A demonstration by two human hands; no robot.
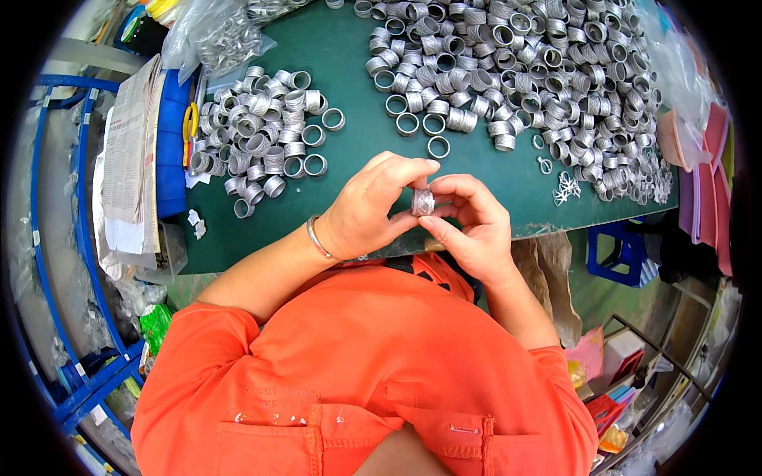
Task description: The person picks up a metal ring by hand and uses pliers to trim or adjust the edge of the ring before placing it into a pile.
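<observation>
Between the fingertips of both hands I hold a grey metal ring, a short wide band with a patterned outer face, just above the table's near edge. My left hand pinches it from the left with thumb and forefinger. From the right, the thumb and fingers of my right hand close on the same ring. A smaller heap of similar rings lies beyond my left hand. Farther right spreads a much larger heap of rings. One loose ring lies flat just beyond my fingers.
The table has a green top. At its left stand a blue bin, folded newspapers and yellow-handled scissors. Small white pieces lie near the right edge. A blue stool stands below; a blue rack is at left.
</observation>
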